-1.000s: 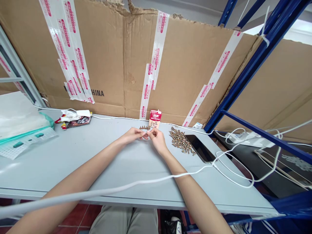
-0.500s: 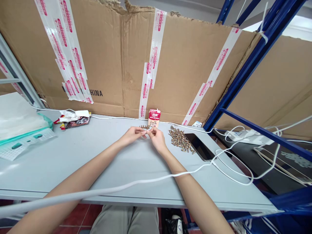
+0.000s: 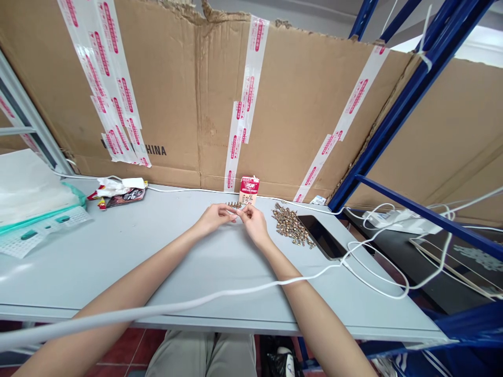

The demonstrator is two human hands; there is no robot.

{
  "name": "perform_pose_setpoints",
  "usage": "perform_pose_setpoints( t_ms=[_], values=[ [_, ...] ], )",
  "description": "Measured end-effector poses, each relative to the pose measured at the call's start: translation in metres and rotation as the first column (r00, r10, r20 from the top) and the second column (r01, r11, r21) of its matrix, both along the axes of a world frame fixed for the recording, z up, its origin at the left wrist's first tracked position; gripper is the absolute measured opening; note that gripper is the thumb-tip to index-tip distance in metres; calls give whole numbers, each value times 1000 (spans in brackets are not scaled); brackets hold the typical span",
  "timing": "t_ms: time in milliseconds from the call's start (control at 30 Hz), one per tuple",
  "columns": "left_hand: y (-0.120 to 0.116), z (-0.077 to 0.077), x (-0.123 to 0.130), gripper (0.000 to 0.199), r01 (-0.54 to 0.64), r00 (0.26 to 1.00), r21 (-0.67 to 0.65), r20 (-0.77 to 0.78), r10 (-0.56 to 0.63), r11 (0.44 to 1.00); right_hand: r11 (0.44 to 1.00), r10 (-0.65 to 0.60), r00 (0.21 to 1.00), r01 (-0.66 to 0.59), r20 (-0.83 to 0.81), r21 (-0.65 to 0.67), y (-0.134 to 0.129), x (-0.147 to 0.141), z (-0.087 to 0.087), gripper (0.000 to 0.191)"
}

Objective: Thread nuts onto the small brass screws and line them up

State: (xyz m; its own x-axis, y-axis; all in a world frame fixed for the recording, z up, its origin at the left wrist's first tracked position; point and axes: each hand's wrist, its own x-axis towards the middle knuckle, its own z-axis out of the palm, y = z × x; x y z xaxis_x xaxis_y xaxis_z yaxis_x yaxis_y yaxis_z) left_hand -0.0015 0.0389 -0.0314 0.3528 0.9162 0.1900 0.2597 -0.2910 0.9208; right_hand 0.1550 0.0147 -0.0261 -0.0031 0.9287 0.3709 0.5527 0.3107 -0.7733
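Brass screws (image 3: 291,225) lie heaped on the right of the table (image 3: 78,272); my left hand (image 3: 214,219) and right hand (image 3: 254,225) pinch together, gripping something too small to tell.

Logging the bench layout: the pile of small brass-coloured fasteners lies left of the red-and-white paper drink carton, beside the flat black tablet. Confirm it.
Wrong side. The head view shows the pile of small brass-coloured fasteners to the right of the red-and-white paper drink carton, not the left. It is beside the flat black tablet, as you said.
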Motion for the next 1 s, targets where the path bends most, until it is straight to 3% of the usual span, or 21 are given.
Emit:
perform_pose_setpoints(
  t_ms=[133, 200, 300, 433, 500, 600, 700, 800, 867, 933, 967, 1000],
  values=[
    [-2, 1, 0, 36, 59, 998, 2, 2, -59, 998, 1000, -7, 999, 8, 39, -5, -1, 1, 0, 28],
    [-7, 4, 3, 30, -47, 996, 93, -76, 54, 995, 1000, -14, 997, 14, 70, -2, -2, 0, 0, 27],
    [-17, 11, 7, 21, -198, 940, 284, -215, 264, 938, 1000, -28, 991, 27, 134, 12, -3, 0, 1, 28],
    [-23, 19, 8, 27, -183, 909, 327, -304, 286, 927, 992, -121, 945, 106, 304, 68, -2, 9, 10, 29],
    [-24, 21, 5, 31, -186, 895, 335, -330, 300, 924, 971, -240, 864, 214, 442, 110, 0, 20, 16, 28],
    [-24, 24, 0, 24, -195, 863, 380, -371, 342, 904, 900, -406, 665, 411, 627, 146, 2, 44, 23, 26],
    [-26, 29, 0, 18, -154, 840, 393, -431, 329, 906, 823, -466, 536, 554, 704, 123, 3, 68, 24, 27],
    [-40, 42, 10, 17, -70, 860, 343, -455, 231, 937, 790, -497, 527, 603, 690, 109, 3, 81, 27, 33],
    [-67, 51, 21, 17, 28, 894, 269, -438, 96, 963, 795, -507, 551, 596, 663, 112, 1, 80, 31, 37],
    [-108, 51, 31, 19, 189, 914, 134, -385, -125, 973, 824, -490, 586, 554, 645, 122, -2, 69, 36, 38],
    [-133, 45, 36, 22, 308, 894, 34, -352, -277, 951, 848, -465, 609, 514, 643, 127, -5, 60, 36, 38],
    [-157, 34, 39, 23, 457, 836, -84, -298, -460, 885, 879, -424, 634, 459, 647, 126, -7, 50, 36, 39]
  ],
)
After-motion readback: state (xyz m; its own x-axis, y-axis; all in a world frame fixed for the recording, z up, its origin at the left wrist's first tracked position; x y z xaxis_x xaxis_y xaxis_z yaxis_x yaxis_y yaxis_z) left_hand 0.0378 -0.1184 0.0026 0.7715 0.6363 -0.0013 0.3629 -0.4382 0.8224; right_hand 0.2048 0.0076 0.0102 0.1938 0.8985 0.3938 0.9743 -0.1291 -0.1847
